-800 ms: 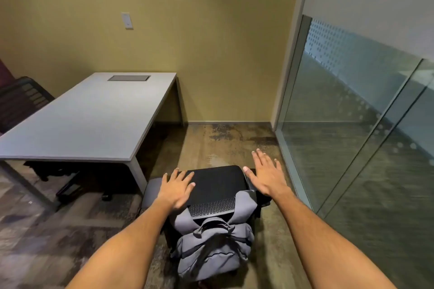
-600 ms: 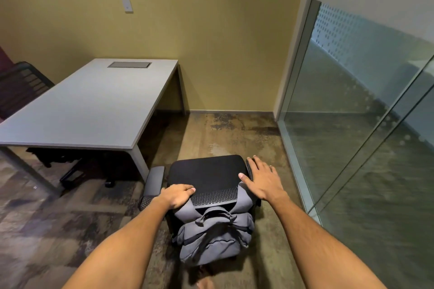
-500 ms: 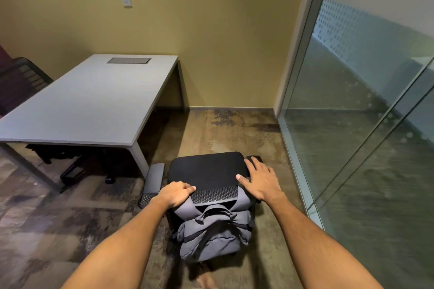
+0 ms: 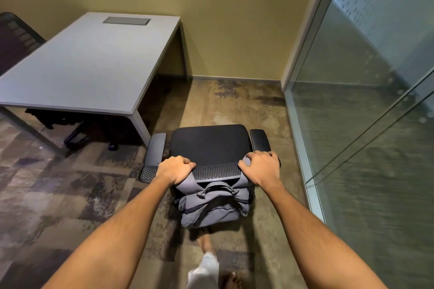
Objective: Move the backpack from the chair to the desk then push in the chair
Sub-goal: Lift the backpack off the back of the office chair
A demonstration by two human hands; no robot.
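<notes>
A grey backpack (image 4: pixel 212 206) hangs on the back of a black office chair (image 4: pixel 209 145), its straps looped over the top of the backrest. My left hand (image 4: pixel 175 169) is closed on the left strap at the backrest's top edge. My right hand (image 4: pixel 259 168) is closed on the right strap at the other corner. The chair stands on the floor, apart from the grey desk (image 4: pixel 91 65) at the left, facing the wall.
A glass partition (image 4: pixel 366 105) runs along the right, close to the chair's right armrest. A second dark chair (image 4: pixel 16 37) sits behind the desk at far left. The yellow wall (image 4: pixel 234 19) lies ahead. My bare feet (image 4: pixel 206 244) show below the backpack.
Both hands came down from flat over the seat onto the backrest's top and closed on the backpack's straps. The view has tilted down and closer.
</notes>
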